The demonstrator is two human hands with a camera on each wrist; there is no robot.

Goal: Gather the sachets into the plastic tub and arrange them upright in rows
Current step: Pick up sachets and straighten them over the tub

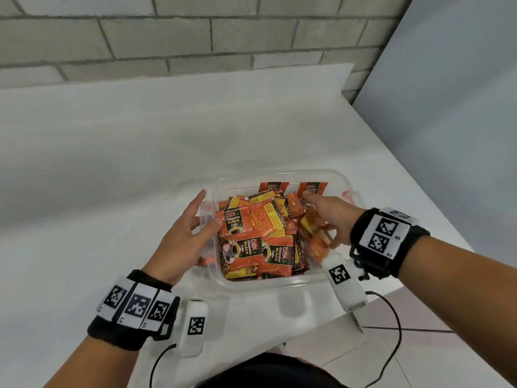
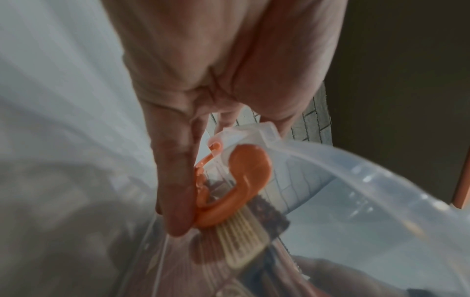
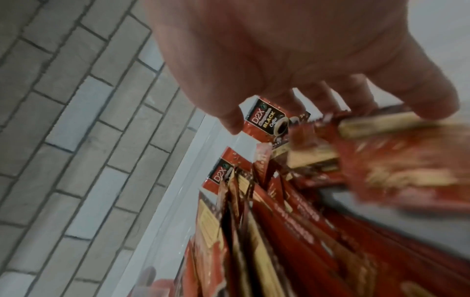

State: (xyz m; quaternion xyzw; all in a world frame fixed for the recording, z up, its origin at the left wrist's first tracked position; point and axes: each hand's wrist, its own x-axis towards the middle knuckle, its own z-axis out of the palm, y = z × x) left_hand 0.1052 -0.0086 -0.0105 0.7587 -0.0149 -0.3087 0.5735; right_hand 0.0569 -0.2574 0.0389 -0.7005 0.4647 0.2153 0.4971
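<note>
A clear plastic tub (image 1: 279,287) stands on the white table and holds a loose pile of orange-red coffee sachets (image 1: 260,233). Two sachets (image 1: 272,187) stand upright against its far wall. My left hand (image 1: 190,228) lies with straight fingers against the tub's left side, where its little finger (image 2: 178,191) touches the orange latch (image 2: 244,180). My right hand (image 1: 327,217) is inside the tub at the right, fingers curled round a blurred bunch of sachets (image 3: 394,160). An upright sachet (image 3: 269,120) shows just beyond its fingertips.
A grey brick wall (image 1: 195,37) runs behind the table. The table's right edge (image 1: 419,191) slants close to the tub, with tiled floor (image 1: 419,317) below it. The near table edge is just in front of the tub. Cables hang from both wrist units.
</note>
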